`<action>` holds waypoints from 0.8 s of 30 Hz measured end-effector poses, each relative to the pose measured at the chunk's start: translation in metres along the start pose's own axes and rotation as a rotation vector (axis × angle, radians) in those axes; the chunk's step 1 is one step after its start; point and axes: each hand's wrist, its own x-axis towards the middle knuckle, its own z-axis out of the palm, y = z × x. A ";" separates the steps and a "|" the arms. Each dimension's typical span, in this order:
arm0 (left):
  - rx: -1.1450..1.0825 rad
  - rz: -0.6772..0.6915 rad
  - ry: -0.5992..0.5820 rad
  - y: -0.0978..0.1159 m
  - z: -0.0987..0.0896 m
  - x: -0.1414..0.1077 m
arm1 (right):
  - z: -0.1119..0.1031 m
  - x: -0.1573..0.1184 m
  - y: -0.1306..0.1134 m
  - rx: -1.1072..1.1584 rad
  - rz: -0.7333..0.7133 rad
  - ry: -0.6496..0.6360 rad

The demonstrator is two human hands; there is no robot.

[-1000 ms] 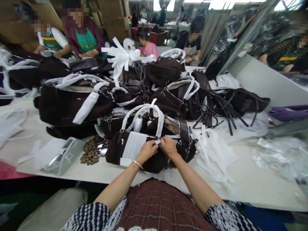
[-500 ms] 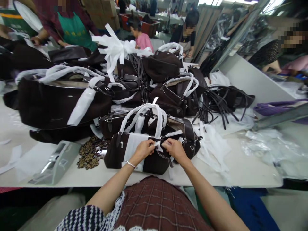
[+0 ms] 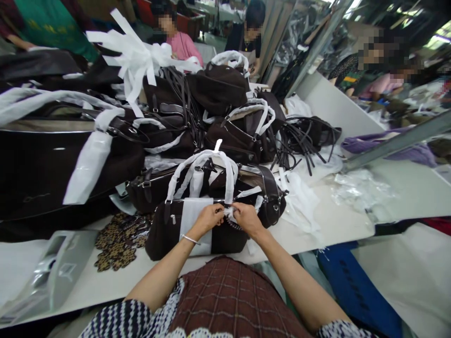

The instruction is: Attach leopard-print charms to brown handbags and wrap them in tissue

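Note:
A dark brown handbag (image 3: 229, 241) stands at the table's front edge, with white-wrapped handles (image 3: 229, 180) raised and a white paper band (image 3: 197, 220) around its body. My left hand (image 3: 210, 218) is closed at the bag's top edge, below the handles. Right beside it, my right hand (image 3: 247, 219) has its fingers pinched at the same spot. A small piece of white wrapping shows between the two hands, and a chain hangs under them. The fingertips are too small to show exactly what each one grips. Another dark bag (image 3: 273, 188) lies open just behind.
Dark bags (image 3: 63, 173) are piled at the left and behind. Patterned brown tags (image 3: 116, 244) and a clear holder (image 3: 59, 272) lie front left. White ribbons (image 3: 141, 58) top the pile. Plastic wrap (image 3: 362, 190) lies right, near a metal post (image 3: 398, 141). People work beyond.
The view has turned, so the surroundings sit further left in the picture. My right hand has moved closer to my left hand at the bag's top.

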 end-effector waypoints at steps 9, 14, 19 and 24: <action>0.189 0.006 0.009 -0.002 -0.002 0.001 | 0.018 -0.013 0.007 0.381 0.277 -0.050; 0.718 0.282 0.284 0.014 0.002 -0.019 | 0.018 -0.011 -0.002 0.218 0.143 0.064; 0.897 0.367 0.235 0.017 0.006 -0.023 | 0.013 -0.014 -0.005 0.058 -0.011 0.009; 0.732 0.305 0.076 0.019 -0.010 -0.006 | 0.013 -0.010 0.000 0.004 -0.039 -0.031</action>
